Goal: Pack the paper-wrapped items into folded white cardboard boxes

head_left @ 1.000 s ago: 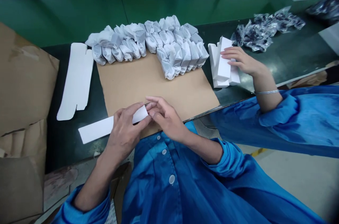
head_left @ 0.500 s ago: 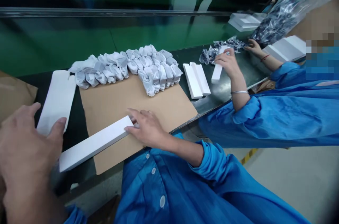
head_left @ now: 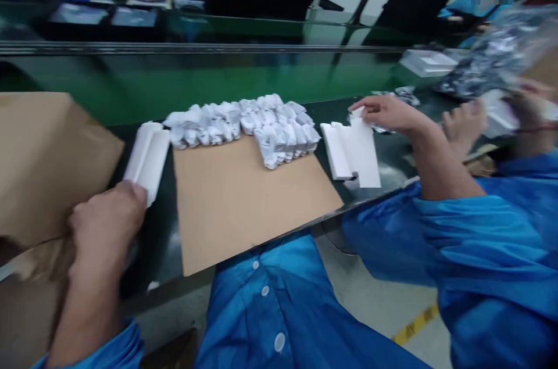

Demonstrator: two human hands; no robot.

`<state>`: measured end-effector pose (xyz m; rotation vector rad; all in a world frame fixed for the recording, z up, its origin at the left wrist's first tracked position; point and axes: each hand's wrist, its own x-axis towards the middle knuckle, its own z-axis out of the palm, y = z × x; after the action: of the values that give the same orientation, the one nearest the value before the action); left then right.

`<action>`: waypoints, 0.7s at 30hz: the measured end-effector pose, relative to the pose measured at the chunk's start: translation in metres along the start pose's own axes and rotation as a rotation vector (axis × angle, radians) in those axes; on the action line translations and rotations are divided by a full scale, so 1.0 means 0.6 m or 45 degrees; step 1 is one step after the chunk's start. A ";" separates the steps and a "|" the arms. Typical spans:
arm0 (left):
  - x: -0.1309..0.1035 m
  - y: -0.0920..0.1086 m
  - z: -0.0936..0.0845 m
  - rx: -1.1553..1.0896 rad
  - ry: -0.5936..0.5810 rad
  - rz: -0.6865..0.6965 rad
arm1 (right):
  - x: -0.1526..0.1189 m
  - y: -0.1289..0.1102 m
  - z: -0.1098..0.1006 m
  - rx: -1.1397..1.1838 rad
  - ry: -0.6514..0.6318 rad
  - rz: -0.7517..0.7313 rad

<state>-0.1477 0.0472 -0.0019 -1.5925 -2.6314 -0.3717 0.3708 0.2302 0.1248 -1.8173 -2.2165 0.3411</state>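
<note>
My left hand (head_left: 111,209) is closed at the near end of a white box (head_left: 154,162), which lies beside another long white box (head_left: 142,145) left of the cardboard sheet (head_left: 244,206). My right hand (head_left: 387,112) reaches to the right of the sheet. Its fingers are bent over the far end of a flat white box (head_left: 365,151). A narrower white box (head_left: 335,154) lies alongside on the left. White-wrapped bundles (head_left: 283,136) stand in rows on the far part of the sheet.
A large brown carton (head_left: 47,160) stands at the left. On the right are a co-worker's hands (head_left: 466,125), blurred, and a clear bag of dark pieces (head_left: 492,49). A green conveyor (head_left: 200,78) runs behind, with people in blue beyond it.
The long white box has left the sheet's front edge and now lies at the left with my left hand on it. My right hand has moved far right to the boxes there.
</note>
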 end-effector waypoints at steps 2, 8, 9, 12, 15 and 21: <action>-0.005 0.017 -0.022 0.088 0.056 -0.062 | 0.033 -0.012 0.027 -0.159 0.092 0.031; -0.025 0.014 -0.037 0.089 0.311 -0.131 | -0.092 -0.241 0.180 0.651 -0.065 -0.493; -0.042 0.022 -0.030 0.070 0.375 -0.116 | -0.126 -0.291 0.213 0.896 -0.320 -0.506; -0.123 0.070 0.007 -0.104 0.648 0.109 | -0.186 -0.407 0.302 1.471 -0.582 -0.361; -0.216 0.120 0.025 -0.320 0.586 0.623 | -0.181 -0.425 0.341 1.566 -0.432 -0.210; -0.215 0.119 -0.060 -1.151 0.342 0.200 | -0.130 -0.289 0.246 0.897 -1.152 -0.851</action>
<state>-0.0276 -0.0413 0.0252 -1.7104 -2.1952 -1.7971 0.1756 0.1175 0.0410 -0.5106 -2.5078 1.7494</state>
